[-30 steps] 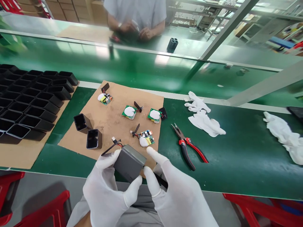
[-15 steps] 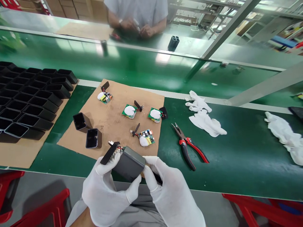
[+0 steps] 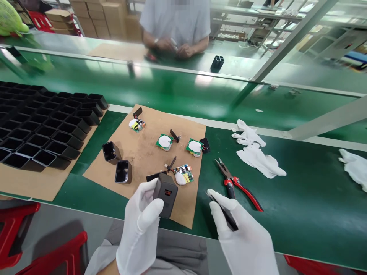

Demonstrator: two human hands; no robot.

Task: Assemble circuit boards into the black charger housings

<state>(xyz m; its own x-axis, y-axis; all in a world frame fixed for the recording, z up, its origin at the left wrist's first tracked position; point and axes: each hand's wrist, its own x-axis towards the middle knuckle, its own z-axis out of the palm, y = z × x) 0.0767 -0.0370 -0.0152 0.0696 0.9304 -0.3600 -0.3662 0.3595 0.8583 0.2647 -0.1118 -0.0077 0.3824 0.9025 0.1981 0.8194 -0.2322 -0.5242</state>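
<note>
Housing (image 3: 165,194) in left hand (image 3: 140,229) closed grip, above mat (image 3: 137,152) edge; right hand (image 3: 243,236) grip pinches tool (image 3: 223,212), apart.

Left grip (image 3: 140,225) clenched, right grip (image 3: 243,236) pinching (both gloved)

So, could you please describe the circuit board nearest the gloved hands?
Find the brown cardboard sheet on the green bench. Of four small green circuit boards on it, the nearest board lies closest to the front edge. Unlike the two boards behind it, it shows a yellow part beside its white pad.
</note>
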